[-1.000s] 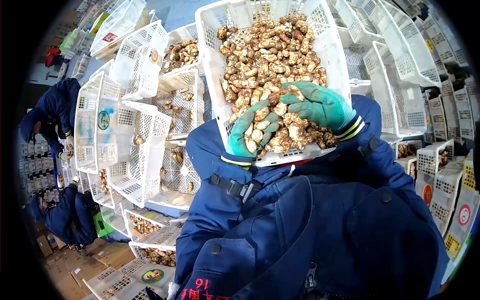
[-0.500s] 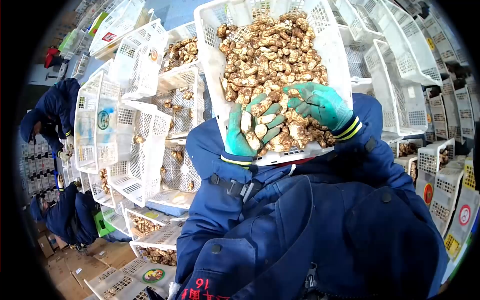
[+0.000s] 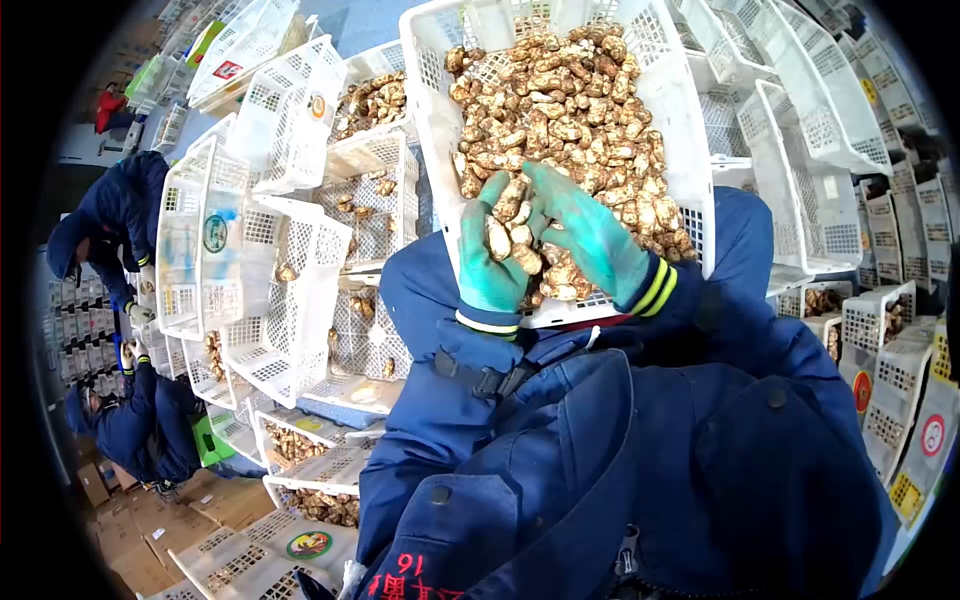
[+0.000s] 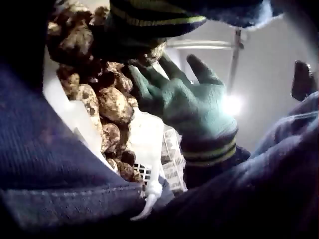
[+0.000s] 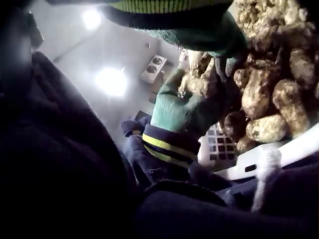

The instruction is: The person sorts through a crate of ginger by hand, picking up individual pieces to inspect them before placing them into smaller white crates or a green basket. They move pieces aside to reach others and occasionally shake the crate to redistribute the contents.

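In the head view, we see a white plastic lattice crate (image 3: 432, 120) towards twelve o'clock, filled with knobbly brown-and-cream root-like pieces (image 3: 560, 115). Over its seven o'clock side, the green-gloved left hand (image 3: 488, 268) is cupped round several pieces; the green-gloved right hand (image 3: 598, 240) reaches from about five o'clock, its fingers mostly straight, towards them. We judge the step in hand to be picking over pieces and gathering them in the left palm.

In the left wrist view, the right hand lies towards two o'clock, fingers spread; whether its tips touch a piece, we cannot tell.

In the right wrist view, the left hand curls round its pieces near the centre, with more heaped towards three o'clock. The next move, we think, calls for a steady left palm and a light right-hand touch.
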The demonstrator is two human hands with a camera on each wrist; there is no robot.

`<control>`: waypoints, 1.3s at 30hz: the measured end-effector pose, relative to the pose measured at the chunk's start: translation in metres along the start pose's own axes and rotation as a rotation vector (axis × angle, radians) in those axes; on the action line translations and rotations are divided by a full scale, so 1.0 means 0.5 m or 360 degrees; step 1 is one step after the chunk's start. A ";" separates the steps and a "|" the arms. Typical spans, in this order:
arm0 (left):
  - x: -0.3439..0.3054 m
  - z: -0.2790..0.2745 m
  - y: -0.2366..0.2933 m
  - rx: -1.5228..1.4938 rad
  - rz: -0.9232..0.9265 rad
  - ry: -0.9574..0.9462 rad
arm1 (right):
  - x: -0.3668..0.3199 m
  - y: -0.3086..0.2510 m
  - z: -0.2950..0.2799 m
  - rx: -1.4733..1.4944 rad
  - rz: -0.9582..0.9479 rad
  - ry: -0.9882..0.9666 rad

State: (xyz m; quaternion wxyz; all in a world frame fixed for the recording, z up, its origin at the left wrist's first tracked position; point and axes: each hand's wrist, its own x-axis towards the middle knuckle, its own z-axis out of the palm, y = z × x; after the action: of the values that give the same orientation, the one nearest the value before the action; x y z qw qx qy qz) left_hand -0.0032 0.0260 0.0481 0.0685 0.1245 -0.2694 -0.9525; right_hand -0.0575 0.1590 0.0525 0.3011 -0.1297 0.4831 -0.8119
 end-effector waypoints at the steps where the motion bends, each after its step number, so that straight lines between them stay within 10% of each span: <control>1: -0.006 0.005 0.006 0.0214 0.0054 -0.0051 | 0.010 0.007 0.007 0.0046 -0.0048 -0.0039; 4: 0.000 0.025 -0.022 0.1353 0.0848 0.0152 | 0.039 0.067 0.045 0.0020 -0.0285 0.0075; 5: -0.012 0.077 -0.019 0.0601 0.0492 0.0277 | 0.036 0.041 0.072 0.0122 -0.0157 0.0159; 9: 0.003 0.018 -0.048 0.1527 0.0821 0.0265 | 0.035 0.044 0.062 0.0442 -0.0084 0.0356; 19: 0.007 0.079 0.017 0.0546 0.0861 0.0019 | 0.064 0.021 -0.007 0.1573 0.0574 0.0064; 39: 0.020 -0.003 0.009 0.0886 0.0512 0.0114 | 0.023 -0.119 -0.031 0.1267 0.0392 -0.0194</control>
State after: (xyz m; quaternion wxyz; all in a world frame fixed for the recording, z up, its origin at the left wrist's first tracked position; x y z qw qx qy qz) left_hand -0.0123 0.0195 0.0471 0.1910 0.1278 -0.5332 -0.8142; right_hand -0.0958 0.1837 0.0952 0.4504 0.0076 0.1250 -0.8840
